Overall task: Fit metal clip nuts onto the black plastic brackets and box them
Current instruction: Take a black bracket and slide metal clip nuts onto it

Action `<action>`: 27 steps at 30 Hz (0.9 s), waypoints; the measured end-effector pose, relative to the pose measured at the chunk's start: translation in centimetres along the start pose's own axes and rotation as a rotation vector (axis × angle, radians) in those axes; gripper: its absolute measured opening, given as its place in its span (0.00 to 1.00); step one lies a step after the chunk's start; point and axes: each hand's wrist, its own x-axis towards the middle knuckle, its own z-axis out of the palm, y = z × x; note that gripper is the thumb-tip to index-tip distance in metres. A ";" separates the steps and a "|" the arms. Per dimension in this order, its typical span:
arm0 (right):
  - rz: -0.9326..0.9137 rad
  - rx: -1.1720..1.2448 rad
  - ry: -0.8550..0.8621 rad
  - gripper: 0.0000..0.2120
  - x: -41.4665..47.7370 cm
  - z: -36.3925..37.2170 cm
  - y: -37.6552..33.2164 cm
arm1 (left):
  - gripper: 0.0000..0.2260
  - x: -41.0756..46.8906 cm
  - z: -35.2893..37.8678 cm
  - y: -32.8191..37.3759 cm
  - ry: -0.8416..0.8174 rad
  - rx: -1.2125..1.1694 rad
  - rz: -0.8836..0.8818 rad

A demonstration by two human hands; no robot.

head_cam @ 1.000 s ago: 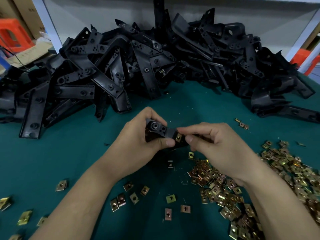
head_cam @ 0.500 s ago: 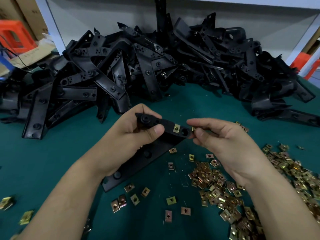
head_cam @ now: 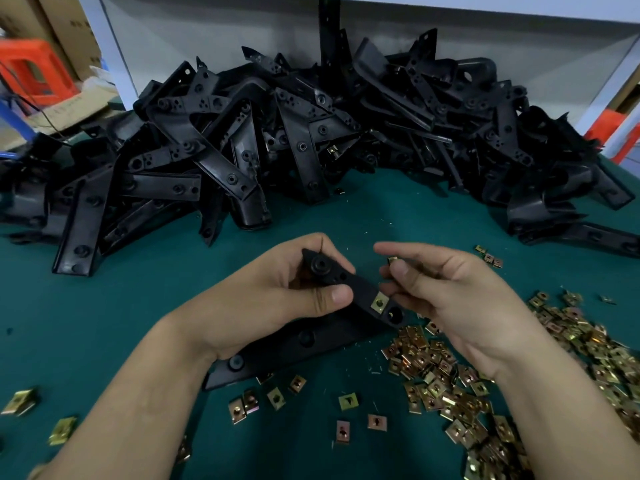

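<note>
My left hand (head_cam: 277, 299) grips a black plastic bracket (head_cam: 356, 292) by its upper end, thumb on top. The bracket's long arm runs down and left to the green table under my wrist. One brass-coloured clip nut (head_cam: 379, 301) sits fitted on the bracket near a round hole. My right hand (head_cam: 450, 299) is just right of the bracket, thumb and fingers pinching another small clip nut (head_cam: 392, 260) above it. Loose clip nuts (head_cam: 440, 372) lie in a heap below my right hand.
A big pile of black brackets (head_cam: 311, 133) fills the back of the green table (head_cam: 104, 323). Scattered clip nuts (head_cam: 273, 398) lie near the front edge and at far left. A white frame and grey panel (head_cam: 207, 39) stand behind; cardboard boxes and an orange stool (head_cam: 31, 71) are at back left.
The bracket has swung so its long arm shows and its nutted end points lower right. My right hand let go of that end and lifted away, now pinching a loose nut.
</note>
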 end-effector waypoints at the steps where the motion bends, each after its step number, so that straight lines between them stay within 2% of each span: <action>1: 0.002 -0.023 -0.007 0.13 0.0 0.1 0.0 | 0.07 0.0 0.0 0.0 -0.006 0.011 0.002; 7: 0.013 -0.108 -0.034 0.07 0.1 0.2 0.0 | 0.04 0.0 0.2 0.1 -0.012 0.076 -0.005; 13: 0.012 -0.162 -0.057 0.06 0.0 0.5 0.0 | 0.05 0.0 0.3 0.1 -0.017 0.090 -0.010; 18: 0.043 -0.088 -0.103 0.11 -0.4 0.6 -0.5 | 0.06 0.0 0.2 0.0 -0.029 0.060 -0.037; 24: 0.033 -0.080 -0.045 0.16 -0.5 0.7 -0.5 | 0.07 -0.1 0.4 -0.1 -0.074 0.066 -0.036; 27: 0.051 -0.072 -0.106 0.18 -0.5 0.8 -0.5 | 0.08 -0.1 0.5 0.0 -0.083 0.060 -0.021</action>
